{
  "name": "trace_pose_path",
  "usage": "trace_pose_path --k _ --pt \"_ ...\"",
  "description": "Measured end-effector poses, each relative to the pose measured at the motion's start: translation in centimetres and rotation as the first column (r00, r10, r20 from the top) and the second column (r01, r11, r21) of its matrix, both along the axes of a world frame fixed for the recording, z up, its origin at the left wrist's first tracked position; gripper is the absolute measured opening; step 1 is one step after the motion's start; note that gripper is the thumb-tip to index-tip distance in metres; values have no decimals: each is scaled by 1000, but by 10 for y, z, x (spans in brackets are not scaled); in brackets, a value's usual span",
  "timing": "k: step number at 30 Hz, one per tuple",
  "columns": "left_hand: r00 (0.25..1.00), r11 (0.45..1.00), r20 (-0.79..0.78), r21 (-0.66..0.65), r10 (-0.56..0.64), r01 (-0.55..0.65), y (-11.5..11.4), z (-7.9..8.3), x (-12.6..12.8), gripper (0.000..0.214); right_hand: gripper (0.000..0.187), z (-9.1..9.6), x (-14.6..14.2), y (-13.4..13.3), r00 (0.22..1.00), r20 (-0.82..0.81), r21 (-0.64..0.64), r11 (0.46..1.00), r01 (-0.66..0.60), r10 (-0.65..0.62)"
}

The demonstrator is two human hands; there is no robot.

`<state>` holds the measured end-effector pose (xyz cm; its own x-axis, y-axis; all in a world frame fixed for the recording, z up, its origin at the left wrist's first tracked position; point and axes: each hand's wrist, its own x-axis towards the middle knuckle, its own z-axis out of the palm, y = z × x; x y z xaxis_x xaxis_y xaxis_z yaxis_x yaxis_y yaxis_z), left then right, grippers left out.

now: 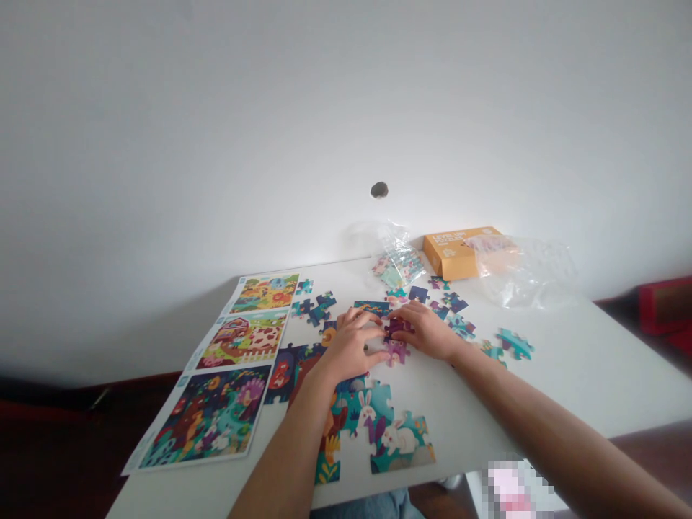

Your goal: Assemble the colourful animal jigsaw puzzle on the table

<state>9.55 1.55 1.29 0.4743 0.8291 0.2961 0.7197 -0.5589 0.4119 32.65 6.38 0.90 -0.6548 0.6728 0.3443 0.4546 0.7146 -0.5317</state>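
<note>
Purple puzzle pieces (398, 352) lie between my hands on the white table. My left hand (352, 344) rests palm down with its fingers apart, its fingertips at the left edge of these pieces. From the other side, my right hand (427, 330) bends its fingers and thumb over a dark purple puzzle piece (398, 330). Nearer me is a joined section with white rabbits (397, 438), a gap in its lower edge. My left forearm covers part of the joined section with a red animal (282, 375). A dark blue strip of pieces (372, 308) lies just beyond my fingers.
A reference sheet (208, 411) with three pictures lies at the left. Loose pieces (320, 311) and teal pieces (515, 344) are scattered around. An orange puzzle box (459, 252), a clear bag of pieces (398, 265) and a crumpled plastic bag (533, 274) sit by the wall.
</note>
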Motion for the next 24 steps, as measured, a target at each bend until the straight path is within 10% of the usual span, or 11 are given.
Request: trace_pose_path --k 10,24 --pt "1000 1000 2 -17 7 -7 -1 2 3 27 21 -2 -1 1 910 -236 -293 918 268 -341" --pt "1000 999 -4 -50 -2 2 -2 5 6 40 37 -2 -5 1 776 -444 -650 757 65 -448"
